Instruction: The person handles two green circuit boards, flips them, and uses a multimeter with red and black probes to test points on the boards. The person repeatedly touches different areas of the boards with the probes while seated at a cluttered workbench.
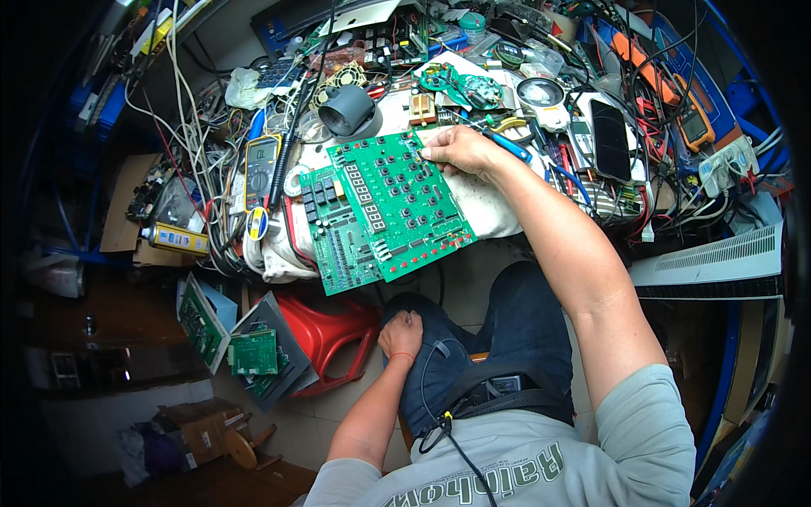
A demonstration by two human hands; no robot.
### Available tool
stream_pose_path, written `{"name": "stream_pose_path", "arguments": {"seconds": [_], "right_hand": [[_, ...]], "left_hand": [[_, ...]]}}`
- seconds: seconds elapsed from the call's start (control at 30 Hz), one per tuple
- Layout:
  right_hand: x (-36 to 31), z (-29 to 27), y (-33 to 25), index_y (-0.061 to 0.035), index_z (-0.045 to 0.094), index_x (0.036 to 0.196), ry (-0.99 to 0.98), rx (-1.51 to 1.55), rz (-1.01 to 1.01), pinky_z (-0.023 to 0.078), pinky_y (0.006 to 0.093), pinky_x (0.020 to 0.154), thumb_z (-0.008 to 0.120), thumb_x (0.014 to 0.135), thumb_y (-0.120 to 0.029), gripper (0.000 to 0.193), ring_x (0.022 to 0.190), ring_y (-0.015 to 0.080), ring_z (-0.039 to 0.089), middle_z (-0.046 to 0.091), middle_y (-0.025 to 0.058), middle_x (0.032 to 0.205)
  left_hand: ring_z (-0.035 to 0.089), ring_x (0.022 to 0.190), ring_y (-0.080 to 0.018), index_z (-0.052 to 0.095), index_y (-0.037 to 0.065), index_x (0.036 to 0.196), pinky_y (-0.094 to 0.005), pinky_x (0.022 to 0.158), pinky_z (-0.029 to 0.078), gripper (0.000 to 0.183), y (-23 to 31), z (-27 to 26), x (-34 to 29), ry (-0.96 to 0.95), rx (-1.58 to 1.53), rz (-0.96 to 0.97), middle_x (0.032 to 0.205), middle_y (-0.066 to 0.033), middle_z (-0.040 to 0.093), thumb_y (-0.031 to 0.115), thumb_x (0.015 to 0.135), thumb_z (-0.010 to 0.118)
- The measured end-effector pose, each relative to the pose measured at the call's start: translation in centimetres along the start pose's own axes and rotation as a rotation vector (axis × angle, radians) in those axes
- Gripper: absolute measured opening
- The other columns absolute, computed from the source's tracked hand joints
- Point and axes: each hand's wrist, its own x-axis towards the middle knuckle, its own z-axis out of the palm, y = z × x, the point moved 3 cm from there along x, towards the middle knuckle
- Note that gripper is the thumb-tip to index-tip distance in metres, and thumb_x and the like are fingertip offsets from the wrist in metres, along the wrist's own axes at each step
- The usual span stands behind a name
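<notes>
Large green circuit board with rows of dark push buttons and a strip of digit displays lies tilted on a white cloth on the desk, lower edge hanging over the desk front. A second green circuit board (relays, small parts) sits just beside it on the left, partly under it. Right hand rests on the button board's upper right corner, fingers curled down onto the board edge, pressing or pinching it; cannot tell which, the fingertips are hidden. Left hand sits on the person's left knee, fingers clenched into a loose fist, holding nothing visible; thin red band at the wrist.

Around the boards: yellow multimeter left of them, black probe lead running across it. Grey plastic pipe fitting behind the boards. Blue-handled tool just beyond the right hand. Magnifying glass and black smartphone further right, among tangled cables. Orange multimeter at far right, white power strip near it.

Below the desk: red plastic stool on the tiled floor, small green boards leaning beside it (on a grey panel). Yellow spray can at left, next to a cardboard box.
</notes>
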Motion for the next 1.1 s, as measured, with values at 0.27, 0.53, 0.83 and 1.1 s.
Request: {"name": "stream_pose_path", "arguments": {"seconds": [0.27, 0.53, 0.83, 1.1], "right_hand": [[0.11, 0.07, 0.17, -0.0048, 0.076, 0.092, 0.024, 0.032, -0.017, 0.046, 0.0231, 0.054, 0.076, 0.092, -0.022, 0.017, 0.058, 0.0073, 0.055, 0.065, -0.0013, 0.070], [-0.01, 0.05, 0.08, -0.0046, 0.075, 0.090, 0.019, 0.034, -0.019, 0.046, 0.0230, 0.055, 0.075, 0.092, -0.021, 0.017, 0.058, 0.0072, 0.054, 0.064, -0.0013, 0.070], [0.03, 0.07, 0.07, -0.0041, 0.075, 0.090, 0.015, 0.046, -0.024, 0.046, 0.0230, 0.055, 0.076, 0.092, -0.020, 0.016, 0.058, 0.0072, 0.054, 0.065, -0.0010, 0.070], [-0.10, 0.00, -0.17, -0.0024, 0.074, 0.103, -0.012, 0.008, -0.002, 0.047, 0.0208, 0.057, 0.072, 0.095, -0.018, 0.018, 0.063, 0.0064, 0.057, 0.066, -0.0008, 0.076]], "left_hand": [[0.067, 0.079, -0.0404, 0.065, 0.010, 0.074, -0.0517, 0.069, 0.051, 0.034, 0.00, -0.01, -0.07, 0.018, -0.009, 0.012, 0.079, -0.0162, 0.069, 0.038, 0.090, 0.058], [0.067, 0.077, -0.0409, 0.064, 0.009, 0.073, -0.0528, 0.067, 0.050, 0.034, -0.09, 0.09, -0.03, 0.028, 0.002, 0.015, 0.078, -0.0163, 0.069, 0.038, 0.090, 0.058], [0.067, 0.077, -0.0407, 0.065, 0.010, 0.074, -0.0522, 0.067, 0.050, 0.033, -0.20, 0.21, -0.03, 0.026, -0.007, 0.018, 0.078, -0.0161, 0.070, 0.038, 0.090, 0.058], [0.067, 0.079, -0.0415, 0.065, 0.009, 0.075, -0.0517, 0.070, 0.051, 0.036, -0.07, 0.08, -0.01, 0.019, -0.012, 0.011, 0.078, -0.0171, 0.069, 0.040, 0.091, 0.058]]}}
